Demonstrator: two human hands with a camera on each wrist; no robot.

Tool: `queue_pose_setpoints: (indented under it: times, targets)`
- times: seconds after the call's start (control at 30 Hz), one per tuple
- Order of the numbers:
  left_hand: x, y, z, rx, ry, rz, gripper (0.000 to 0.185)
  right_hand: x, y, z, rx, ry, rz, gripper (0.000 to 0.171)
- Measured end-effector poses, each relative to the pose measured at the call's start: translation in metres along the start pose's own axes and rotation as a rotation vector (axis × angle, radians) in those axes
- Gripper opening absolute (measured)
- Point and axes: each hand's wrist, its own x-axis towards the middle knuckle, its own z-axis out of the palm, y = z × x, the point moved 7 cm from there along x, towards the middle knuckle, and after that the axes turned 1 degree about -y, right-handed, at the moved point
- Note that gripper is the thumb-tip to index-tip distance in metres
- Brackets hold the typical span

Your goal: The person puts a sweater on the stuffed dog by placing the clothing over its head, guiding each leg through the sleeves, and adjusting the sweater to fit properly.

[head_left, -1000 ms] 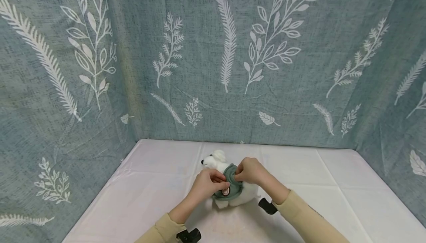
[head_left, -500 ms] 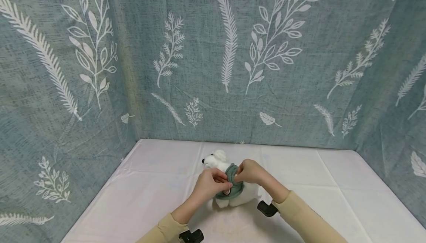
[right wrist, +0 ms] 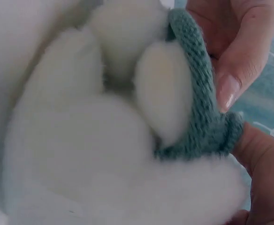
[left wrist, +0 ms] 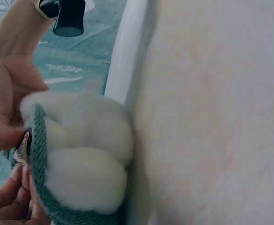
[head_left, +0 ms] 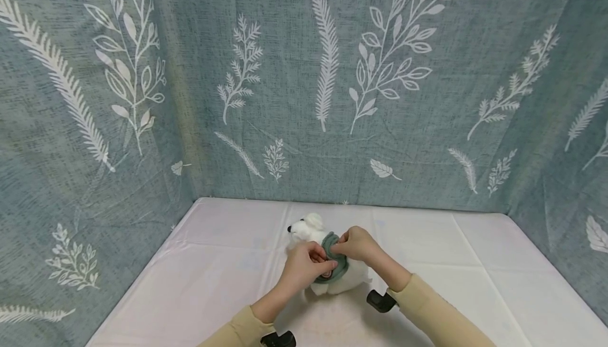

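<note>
A white plush animal (head_left: 349, 279) with a black nose lies on the table, its head toward the back left. Around its body is a green knitted sweater (head_left: 341, 272) with a small round patch. My left hand (head_left: 304, 268) pinches the sweater beside the patch (left wrist: 23, 147), which shows between thumb and fingers in the left wrist view. Over the plush's back, my right hand (head_left: 357, 244) pinches the sweater's upper edge. In the right wrist view the knitted fabric (right wrist: 202, 93) stretches past a white paw (right wrist: 164, 91). Some of the right fingertips are hidden behind fabric.
A white cloth (head_left: 228, 273) with fold creases covers the table. Blue-green curtains (head_left: 294, 88) with white leaf prints stand behind it and along both sides. Black wrist-camera mounts (head_left: 380, 301) stick out by the sleeves.
My left hand has shifted a little to the right, and the sweater's patch has moved right with it. My right hand has hardly moved and keeps its pinch.
</note>
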Motion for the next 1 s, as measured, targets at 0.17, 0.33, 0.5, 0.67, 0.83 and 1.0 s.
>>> queue_pose_setpoints:
  times: [0.17,0.33,0.5,0.67,0.83,1.0]
  targets:
    - [-0.001,0.0,0.003,-0.001,0.006,0.034,0.015,0.003,0.002,-0.001,0.028,0.0,0.001,0.041]
    - [0.0,-0.003,0.005,0.021,-0.048,0.039,0.011,0.007,0.008,-0.003,0.053,-0.035,0.053,0.044]
    - [-0.003,-0.001,0.003,0.078,-0.105,0.073,0.01,0.009,0.013,-0.002,0.082,-0.109,0.09,0.047]
    - [-0.005,-0.001,0.002,0.092,-0.167,0.081,0.01,0.01,0.019,-0.001,0.156,-0.157,0.129,0.037]
    - [-0.008,-0.012,-0.002,0.09,-0.225,0.025,0.009,0.011,0.024,0.0,0.218,-0.21,0.176,0.027]
    - [-0.009,-0.018,-0.012,0.096,-0.223,-0.019,0.01,0.01,0.024,0.002,0.275,-0.283,0.168,0.027]
